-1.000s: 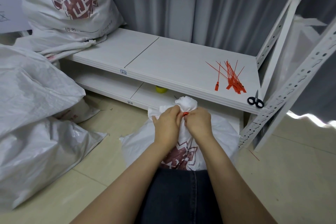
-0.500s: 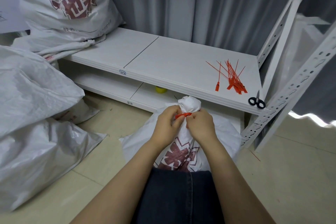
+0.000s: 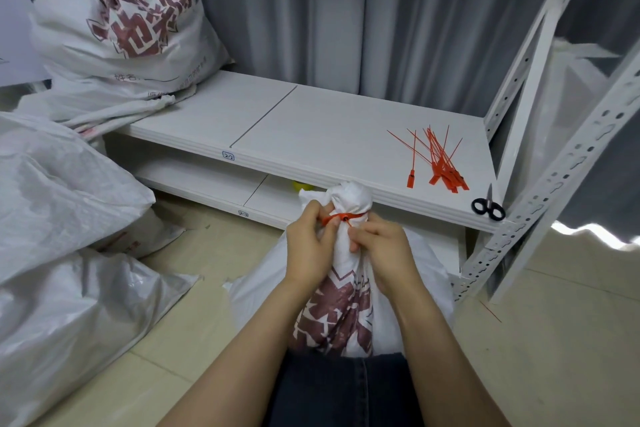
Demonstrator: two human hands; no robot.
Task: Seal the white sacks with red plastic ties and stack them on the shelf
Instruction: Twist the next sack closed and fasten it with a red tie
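Note:
A white sack (image 3: 341, 308) with a dark red print stands on the floor between my knees, its neck bunched upward. A red plastic tie (image 3: 343, 217) loops round that neck. My left hand (image 3: 310, 246) pinches the tie's left end beside the neck. My right hand (image 3: 384, 250) grips the sack's neck just below the tie, fingers curled. A bundle of spare red ties (image 3: 438, 163) lies on the white shelf (image 3: 311, 125) at its right end. Another printed sack (image 3: 128, 21) sits on the shelf's left end.
Black-handled scissors (image 3: 489, 207) lie at the shelf's front right corner beside the perforated white upright (image 3: 554, 184). Large white sacks (image 3: 62, 236) pile on the floor at left. A yellow object (image 3: 303, 185) shows on the lower shelf. Grey curtain hangs behind.
The tie has gone from a small red bit between my fingers to a loop drawn round the neck. My hands have moved slightly apart and the sack's neck now stands higher.

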